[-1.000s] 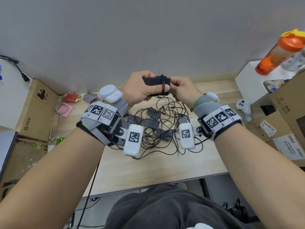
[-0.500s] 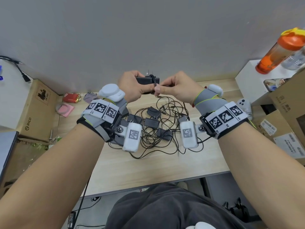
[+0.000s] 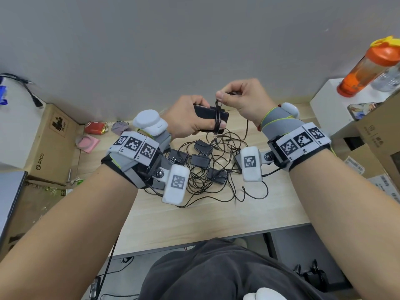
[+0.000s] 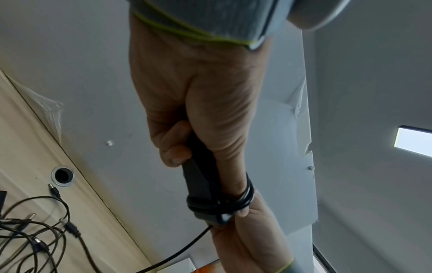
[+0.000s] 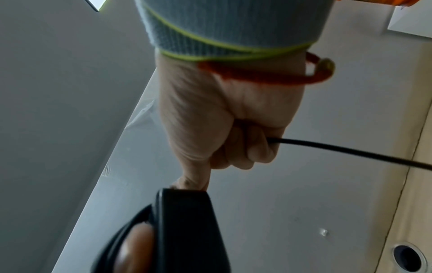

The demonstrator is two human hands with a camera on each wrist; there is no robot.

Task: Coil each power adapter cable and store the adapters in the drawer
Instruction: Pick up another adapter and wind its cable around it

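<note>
My left hand (image 3: pixel 190 118) grips a black power adapter (image 3: pixel 207 114) above the far part of the desk, with several turns of its thin black cable (image 3: pixel 217 118) wound round the block and my thumb (image 4: pixel 238 186). My right hand (image 3: pixel 240 98) pinches the same cable (image 5: pixel 350 151) just above the adapter (image 5: pixel 187 230), fingers curled; the loose end trails down to the desk. The left wrist view shows the adapter (image 4: pixel 201 184) in my fist with the coil at its end. Several more black adapters (image 3: pixel 200 159) lie in a tangle of cables (image 3: pixel 216 169) on the wooden desk (image 3: pixel 194 219).
A cardboard box (image 3: pixel 49 141) and small pink and red items (image 3: pixel 87 141) stand at the desk's left. A white cabinet (image 3: pixel 337 100) with an orange bottle (image 3: pixel 368 66) and more boxes (image 3: pixel 381 135) are at the right. A cable hole (image 4: pixel 61 175) sits near the wall.
My right hand has risen above the adapter, drawing the cable up over it. The left hand keeps its grip on the adapter and has tilted it.
</note>
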